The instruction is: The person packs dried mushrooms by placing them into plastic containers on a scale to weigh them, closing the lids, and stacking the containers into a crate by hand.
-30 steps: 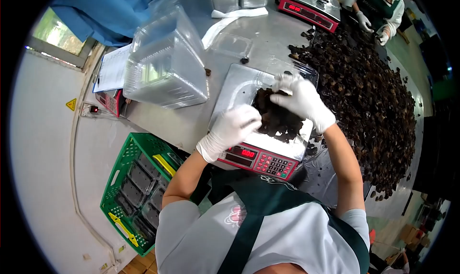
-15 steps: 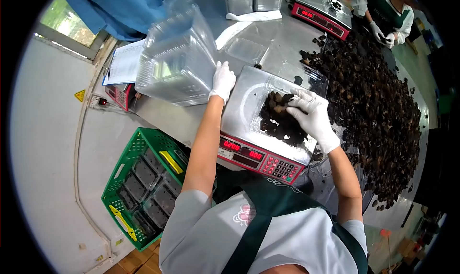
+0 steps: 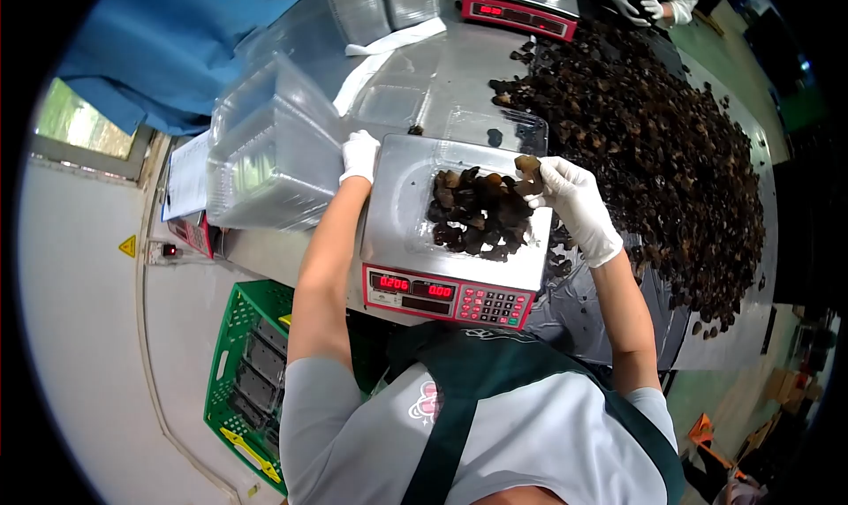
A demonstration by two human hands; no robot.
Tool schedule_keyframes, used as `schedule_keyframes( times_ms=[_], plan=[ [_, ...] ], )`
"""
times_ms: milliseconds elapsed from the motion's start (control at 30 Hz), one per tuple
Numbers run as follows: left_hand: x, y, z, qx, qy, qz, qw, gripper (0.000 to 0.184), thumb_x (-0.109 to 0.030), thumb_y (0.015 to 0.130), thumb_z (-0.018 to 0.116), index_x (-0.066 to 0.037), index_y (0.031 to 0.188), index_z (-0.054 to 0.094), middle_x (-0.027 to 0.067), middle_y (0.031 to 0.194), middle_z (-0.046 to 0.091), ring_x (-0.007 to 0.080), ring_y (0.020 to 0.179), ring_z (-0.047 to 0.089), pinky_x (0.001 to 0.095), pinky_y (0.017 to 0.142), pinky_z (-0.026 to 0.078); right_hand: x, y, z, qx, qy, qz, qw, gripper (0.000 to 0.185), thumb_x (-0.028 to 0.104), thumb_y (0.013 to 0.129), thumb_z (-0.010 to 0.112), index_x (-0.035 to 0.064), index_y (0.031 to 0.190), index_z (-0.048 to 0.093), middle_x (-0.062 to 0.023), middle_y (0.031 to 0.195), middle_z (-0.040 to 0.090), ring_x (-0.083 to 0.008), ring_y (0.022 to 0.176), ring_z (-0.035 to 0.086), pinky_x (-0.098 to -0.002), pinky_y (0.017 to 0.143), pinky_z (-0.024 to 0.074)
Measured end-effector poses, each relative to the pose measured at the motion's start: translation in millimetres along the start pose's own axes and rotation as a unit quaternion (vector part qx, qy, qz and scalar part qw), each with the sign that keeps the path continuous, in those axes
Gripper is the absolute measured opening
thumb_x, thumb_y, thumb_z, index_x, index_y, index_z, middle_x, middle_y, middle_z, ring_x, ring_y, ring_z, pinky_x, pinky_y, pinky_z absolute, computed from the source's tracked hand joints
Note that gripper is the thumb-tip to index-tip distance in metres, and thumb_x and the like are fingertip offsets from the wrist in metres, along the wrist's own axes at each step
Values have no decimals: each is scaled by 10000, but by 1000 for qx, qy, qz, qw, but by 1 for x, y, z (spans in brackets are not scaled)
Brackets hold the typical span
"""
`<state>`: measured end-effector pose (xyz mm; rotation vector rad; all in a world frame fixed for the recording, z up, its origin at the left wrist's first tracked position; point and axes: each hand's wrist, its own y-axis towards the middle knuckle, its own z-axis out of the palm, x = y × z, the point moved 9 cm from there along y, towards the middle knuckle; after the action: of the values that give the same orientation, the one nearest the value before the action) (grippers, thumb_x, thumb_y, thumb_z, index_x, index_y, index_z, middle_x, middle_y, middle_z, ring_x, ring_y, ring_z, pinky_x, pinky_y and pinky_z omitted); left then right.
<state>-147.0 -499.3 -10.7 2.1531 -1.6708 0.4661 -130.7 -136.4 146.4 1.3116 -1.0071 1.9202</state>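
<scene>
My right hand, in a white glove, pinches a brown piece of wood ear mushroom at the right edge of a filled clear plastic tray. Dark wood ear mushrooms lie heaped in that tray, which sits on the steel pan of a red scale. The scale's left display shows 0.206. My left hand, gloved as well, is closed at the scale's left edge, beside a tall stack of clear plastic trays. Whatever its curled fingers grip, if anything, is hidden.
A large mushroom pile covers the table's right side. Behind stands a second red scale; nearby are a co-worker's gloved hands. Lower left is a green crate with packed trays. A clipboard lies far left.
My right hand has lifted from the heap and moved to the tray's right edge, now with a mushroom piece in its fingers. My left hand stays by the stack. The head view has shifted.
</scene>
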Motion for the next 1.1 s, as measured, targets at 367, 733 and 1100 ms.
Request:
schedule_keyframes(
  times_ms=[367,733,1100],
  plan=[
    [2,10,-3,76,9,45,996,157,-172,808,579,-192,790,734,8,827,709,256,808,660,390,518,468,5,-86,-96,-214,-97,-4,972,280,193,979,473,-12,1080,636,-27,856,630,-55,627,539,-178,617,462],
    [31,-78,-201,7,-736,-45,675,139,-30,822,658,-23,960,677,20,838,685,81,764,608,217,706,474,-154,-402,-406,-569,-194,94,793,270,260,936,574,26,1026,674,-48,868,704,-71,605,585,-205,554,454],
    [-46,-157,-262,-121,-639,140,747,197,-22,763,695,-37,958,671,108,1015,663,237,956,640,300,855,494,-99,-353,-324,-568,-462,101,674,232,275,841,649,97,980,700,-129,921,693,-235,849,683,-303,761,509]
  ],
)
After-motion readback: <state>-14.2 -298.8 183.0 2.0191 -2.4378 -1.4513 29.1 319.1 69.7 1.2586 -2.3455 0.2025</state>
